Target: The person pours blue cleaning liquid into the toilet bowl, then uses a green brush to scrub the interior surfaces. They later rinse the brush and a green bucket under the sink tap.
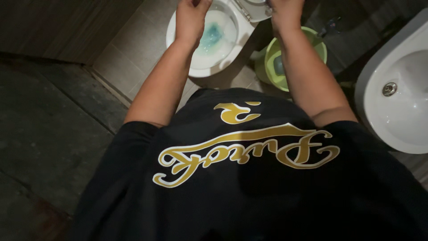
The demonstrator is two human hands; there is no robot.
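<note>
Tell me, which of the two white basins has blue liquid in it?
The white toilet bowl under the person's left hand, at the top of the view. Blue-green liquid pools inside it; the white ceramic sink at the right edge shows only a bare metal drain.

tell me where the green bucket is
In the head view the green bucket sits on the floor under the right forearm, between the toilet and the white sink.

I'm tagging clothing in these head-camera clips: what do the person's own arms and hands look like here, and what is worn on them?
Both arms are bare from the short sleeves down. The left hand and right hand show no gloves; their upper parts are cut off by the frame edge. No watch or wristband shows. The black T-shirt carries gold lettering outlined in white.
</note>
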